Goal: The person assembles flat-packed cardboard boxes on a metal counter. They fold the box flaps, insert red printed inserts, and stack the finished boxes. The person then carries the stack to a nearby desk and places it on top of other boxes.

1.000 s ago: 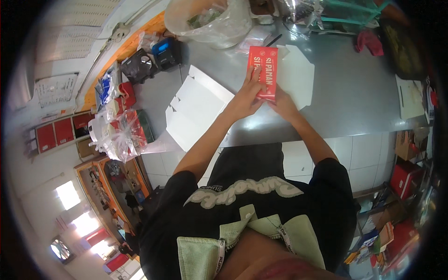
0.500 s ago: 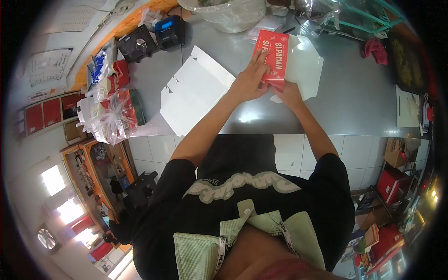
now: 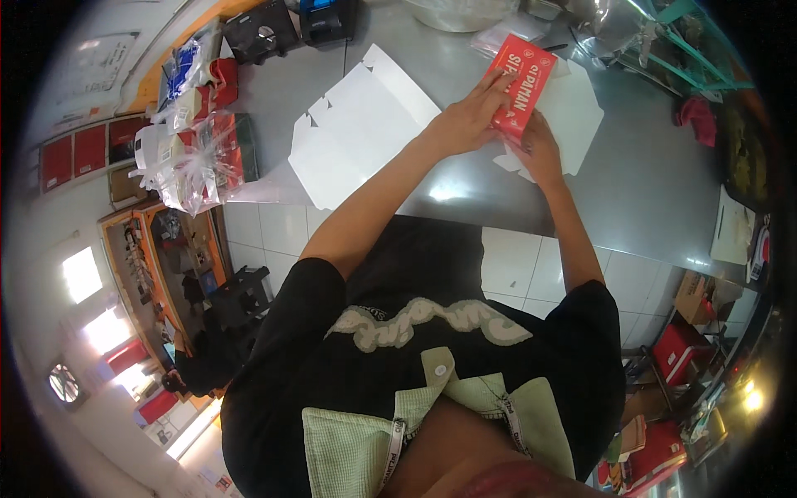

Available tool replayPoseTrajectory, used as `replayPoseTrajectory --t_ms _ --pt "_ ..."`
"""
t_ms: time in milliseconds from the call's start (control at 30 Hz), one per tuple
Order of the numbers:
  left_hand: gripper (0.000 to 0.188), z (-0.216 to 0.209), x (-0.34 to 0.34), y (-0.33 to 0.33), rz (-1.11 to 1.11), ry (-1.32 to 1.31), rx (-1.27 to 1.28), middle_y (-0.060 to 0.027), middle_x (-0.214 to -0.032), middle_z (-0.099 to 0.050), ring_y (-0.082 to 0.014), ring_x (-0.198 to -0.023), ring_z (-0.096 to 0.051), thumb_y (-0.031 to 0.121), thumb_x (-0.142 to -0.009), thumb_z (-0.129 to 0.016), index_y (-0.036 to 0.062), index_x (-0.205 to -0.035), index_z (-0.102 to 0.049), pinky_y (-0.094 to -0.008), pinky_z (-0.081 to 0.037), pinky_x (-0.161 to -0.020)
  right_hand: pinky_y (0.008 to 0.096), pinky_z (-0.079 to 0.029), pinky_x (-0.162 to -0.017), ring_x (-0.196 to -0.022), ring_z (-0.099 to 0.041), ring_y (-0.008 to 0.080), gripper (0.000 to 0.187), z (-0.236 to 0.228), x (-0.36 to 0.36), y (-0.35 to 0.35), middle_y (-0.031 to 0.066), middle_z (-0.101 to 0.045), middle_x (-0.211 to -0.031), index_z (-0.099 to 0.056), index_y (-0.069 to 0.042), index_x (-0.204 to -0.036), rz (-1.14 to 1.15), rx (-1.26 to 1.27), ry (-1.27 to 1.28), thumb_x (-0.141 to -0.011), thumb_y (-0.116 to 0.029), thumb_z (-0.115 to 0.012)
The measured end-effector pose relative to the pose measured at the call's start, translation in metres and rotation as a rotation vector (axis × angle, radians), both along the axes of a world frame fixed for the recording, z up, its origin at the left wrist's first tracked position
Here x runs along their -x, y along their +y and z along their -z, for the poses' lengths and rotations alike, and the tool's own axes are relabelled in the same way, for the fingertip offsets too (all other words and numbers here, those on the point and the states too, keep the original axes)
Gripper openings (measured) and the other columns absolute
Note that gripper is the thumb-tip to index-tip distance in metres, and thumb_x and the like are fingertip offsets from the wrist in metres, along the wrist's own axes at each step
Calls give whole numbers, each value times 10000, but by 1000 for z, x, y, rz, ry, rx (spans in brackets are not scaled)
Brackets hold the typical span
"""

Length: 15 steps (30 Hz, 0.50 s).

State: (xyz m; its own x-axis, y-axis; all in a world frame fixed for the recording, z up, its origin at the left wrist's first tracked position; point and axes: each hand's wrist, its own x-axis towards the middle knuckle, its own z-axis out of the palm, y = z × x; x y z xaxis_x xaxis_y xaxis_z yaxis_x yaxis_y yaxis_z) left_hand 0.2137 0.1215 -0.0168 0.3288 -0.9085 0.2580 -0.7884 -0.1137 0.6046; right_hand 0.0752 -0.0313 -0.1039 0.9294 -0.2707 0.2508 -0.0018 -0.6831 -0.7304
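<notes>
A red cardboard box [image 3: 531, 81] with white print lies at the table's far middle, its long side slanting up to the left of a white-inside flap [image 3: 581, 124] that spreads out to the right. My left hand [image 3: 477, 116] grips the box from its left side, fingers laid over the red panel. At the near end of the box, my right hand [image 3: 541, 151] has its fingers closed on the edge; its fingertips are partly hidden. To the left lies a flat white box blank [image 3: 361, 133] with small notches, under and beside my left forearm.
A metal table [image 3: 448, 178] carries it all. Black devices [image 3: 261, 33] and a plastic-wrapped bundle [image 3: 203, 158] stand left. A big bowl [image 3: 465, 10] sits at the back. A teal rack [image 3: 685, 54], a pink cloth [image 3: 696, 116] and a white board [image 3: 732, 228] are on the right.
The whole view has shifted and tilted a little, so the table edge now slopes down to the right. Both hands stay on the red box, with only slight finger movement.
</notes>
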Motion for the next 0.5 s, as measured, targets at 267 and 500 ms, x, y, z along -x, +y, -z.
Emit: replayPoseTrajectory --t_ms 267,500 --pt "555 -4 -2 2 -12 -101 -58 -92 -1583 -338 -332 -1475 -308 130 -710 -839 87 -1131 -480 -435 -589 -895 507 -362 -1164 -1219 -600 296 487 28 2 -3 130 -610 -1353 -642 -165 -1252 -37 275 40 -779 -162 -757" --pt "555 5 -1 2 -39 -79 -17 -85 -1590 -332 -324 -1476 -311 118 -701 -826 101 -1163 -518 -433 -597 -883 448 -547 -938 -905 -680 349 357 27 -3 16 191 -670 -1117 -683 -69 -1135 121 56 -42 -789 -122 -754"
